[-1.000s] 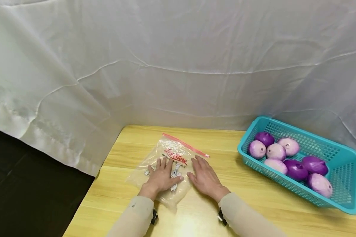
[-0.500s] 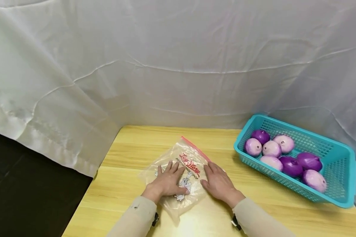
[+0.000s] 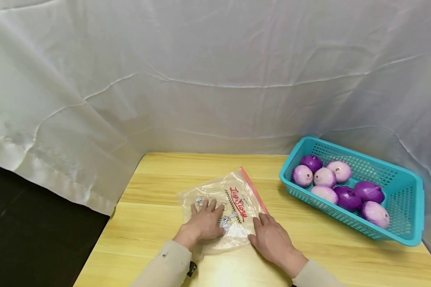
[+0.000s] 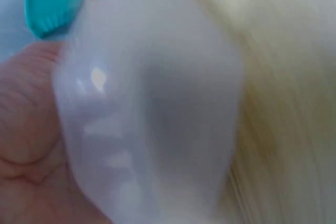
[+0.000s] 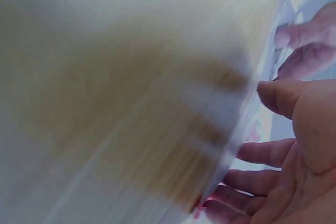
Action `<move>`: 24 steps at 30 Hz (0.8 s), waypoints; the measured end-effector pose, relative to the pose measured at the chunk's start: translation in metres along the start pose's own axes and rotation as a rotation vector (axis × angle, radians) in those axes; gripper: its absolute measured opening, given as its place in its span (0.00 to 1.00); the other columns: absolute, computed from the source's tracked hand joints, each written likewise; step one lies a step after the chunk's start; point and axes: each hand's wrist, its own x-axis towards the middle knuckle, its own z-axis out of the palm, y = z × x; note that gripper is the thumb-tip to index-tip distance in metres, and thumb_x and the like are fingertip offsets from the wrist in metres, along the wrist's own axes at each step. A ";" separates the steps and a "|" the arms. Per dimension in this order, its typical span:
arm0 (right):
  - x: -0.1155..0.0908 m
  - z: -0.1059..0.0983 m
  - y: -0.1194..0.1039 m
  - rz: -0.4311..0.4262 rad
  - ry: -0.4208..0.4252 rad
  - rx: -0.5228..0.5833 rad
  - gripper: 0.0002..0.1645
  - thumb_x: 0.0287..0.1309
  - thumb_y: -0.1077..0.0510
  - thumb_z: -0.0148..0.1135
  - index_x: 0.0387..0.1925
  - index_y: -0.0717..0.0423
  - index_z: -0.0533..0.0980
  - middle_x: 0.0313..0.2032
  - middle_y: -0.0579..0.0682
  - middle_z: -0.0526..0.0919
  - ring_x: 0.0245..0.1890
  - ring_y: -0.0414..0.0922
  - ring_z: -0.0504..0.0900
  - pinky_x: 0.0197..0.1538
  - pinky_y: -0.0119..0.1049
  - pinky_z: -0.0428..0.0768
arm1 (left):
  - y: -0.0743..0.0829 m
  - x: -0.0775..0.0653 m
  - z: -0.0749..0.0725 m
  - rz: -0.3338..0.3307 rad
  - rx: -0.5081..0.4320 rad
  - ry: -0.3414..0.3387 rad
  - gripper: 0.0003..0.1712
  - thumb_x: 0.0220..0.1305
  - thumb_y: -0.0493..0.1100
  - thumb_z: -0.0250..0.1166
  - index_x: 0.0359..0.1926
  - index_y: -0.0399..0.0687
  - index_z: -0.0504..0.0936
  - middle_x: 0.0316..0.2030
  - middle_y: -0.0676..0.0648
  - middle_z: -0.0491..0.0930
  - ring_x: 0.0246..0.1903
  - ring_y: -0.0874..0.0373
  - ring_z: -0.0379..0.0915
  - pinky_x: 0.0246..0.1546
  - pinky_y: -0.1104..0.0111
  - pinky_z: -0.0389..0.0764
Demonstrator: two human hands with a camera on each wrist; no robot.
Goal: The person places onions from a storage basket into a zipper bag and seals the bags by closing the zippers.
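Note:
A clear zip bag (image 3: 215,187) with red lettering and cartoon prints lies on the wooden table, its red zip strip (image 3: 253,189) slanting along the right side. My left hand (image 3: 202,223) rests on the bag's lower left part, fingers spread. At the bag's right edge, just below the end of the strip, my right hand (image 3: 273,241) touches the plastic with fairly straight fingers (image 5: 265,153). A blurred fold of the bag (image 4: 147,129) covers much of the left wrist view and hides the left fingertips.
To the right stands a turquoise perforated basket (image 3: 404,215) holding several purple and pale onions (image 3: 348,198). Pale grey cloth (image 3: 215,111) hangs behind and left of the table (image 3: 154,171). A dark area (image 3: 32,235) lies beyond the table's left edge.
The bag has turned clockwise and shifted right, so its red strip runs steeply down the right side. Both hands have moved with it; the right has gone right and down.

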 end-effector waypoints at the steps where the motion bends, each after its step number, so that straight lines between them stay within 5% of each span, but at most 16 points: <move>1: -0.003 -0.001 -0.002 0.011 -0.010 -0.003 0.33 0.65 0.47 0.68 0.60 0.69 0.78 0.65 0.72 0.77 0.68 0.69 0.74 0.68 0.61 0.74 | 0.004 -0.002 0.000 -0.019 0.008 0.004 0.47 0.66 0.60 0.68 0.81 0.54 0.64 0.82 0.38 0.54 0.81 0.33 0.45 0.72 0.26 0.45; 6: -0.017 -0.004 -0.014 0.043 -0.060 0.001 0.31 0.63 0.47 0.70 0.57 0.67 0.80 0.63 0.69 0.80 0.66 0.66 0.77 0.66 0.59 0.77 | 0.022 -0.010 0.003 -0.084 0.017 0.009 0.45 0.70 0.64 0.64 0.80 0.51 0.64 0.80 0.35 0.56 0.79 0.29 0.48 0.70 0.25 0.51; 10: -0.026 -0.006 -0.022 -0.004 -0.058 -0.018 0.27 0.62 0.47 0.70 0.52 0.65 0.82 0.57 0.65 0.84 0.60 0.63 0.81 0.63 0.57 0.79 | 0.025 -0.013 0.011 -0.045 0.030 0.007 0.58 0.60 0.77 0.65 0.82 0.52 0.60 0.81 0.33 0.54 0.79 0.28 0.48 0.70 0.25 0.50; 15: -0.029 -0.002 -0.018 -0.130 0.040 -0.071 0.18 0.59 0.49 0.71 0.41 0.59 0.82 0.45 0.54 0.85 0.50 0.53 0.82 0.56 0.50 0.81 | 0.018 -0.012 0.020 0.013 0.063 -0.003 0.68 0.50 0.81 0.69 0.84 0.55 0.56 0.82 0.34 0.50 0.81 0.29 0.43 0.71 0.25 0.49; 18: -0.027 0.003 -0.009 -0.158 0.077 -0.076 0.22 0.59 0.48 0.72 0.46 0.61 0.83 0.50 0.56 0.85 0.56 0.55 0.81 0.58 0.52 0.81 | 0.012 -0.014 0.020 0.035 0.067 -0.009 0.69 0.49 0.80 0.69 0.84 0.57 0.54 0.83 0.35 0.48 0.81 0.30 0.42 0.72 0.26 0.48; 24: -0.023 0.007 -0.001 -0.106 0.016 -0.021 0.34 0.65 0.46 0.69 0.64 0.63 0.77 0.67 0.65 0.77 0.71 0.63 0.73 0.70 0.60 0.72 | 0.000 -0.018 0.020 0.059 0.041 -0.012 0.69 0.47 0.79 0.71 0.84 0.60 0.54 0.83 0.37 0.48 0.81 0.31 0.41 0.72 0.25 0.47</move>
